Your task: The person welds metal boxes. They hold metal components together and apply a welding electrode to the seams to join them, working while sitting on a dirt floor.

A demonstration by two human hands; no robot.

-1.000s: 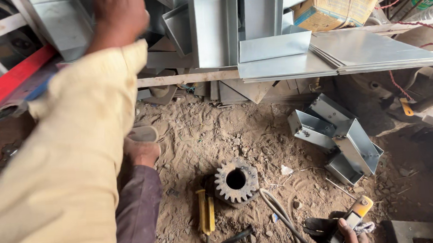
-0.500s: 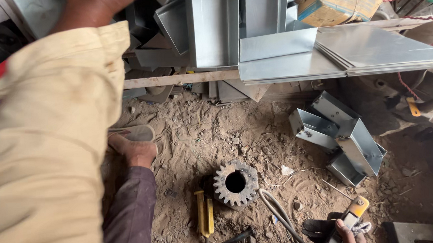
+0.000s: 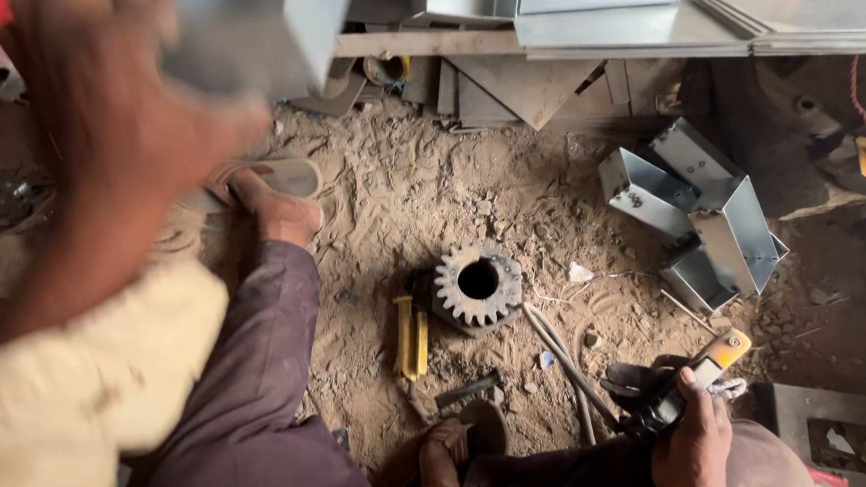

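Note:
My left hand [image 3: 130, 122] is raised at the upper left, heavily blurred. It grips a grey folded sheet-metal piece [image 3: 260, 33] that is just as blurred. My right hand [image 3: 691, 448] rests low at the right on my knee, closed around a black tool with a yellow end [image 3: 696, 373]. Between my legs a steel gear [image 3: 476, 286] with a round bore lies on the sandy ground. A yellow-handled tool [image 3: 411, 335] lies just left of the gear.
Flat metal sheets [image 3: 739, 9] are stacked on a wooden plank [image 3: 421, 42] at the top. Several folded metal channels [image 3: 702, 217] lie on the ground at the right. Two thin rods [image 3: 561, 366] run from the gear toward my right foot [image 3: 456, 453].
My left arm has come down from the stacked metal at the top and now carries a grey metal piece. The view has tilted down. My right hand stays on its tool.

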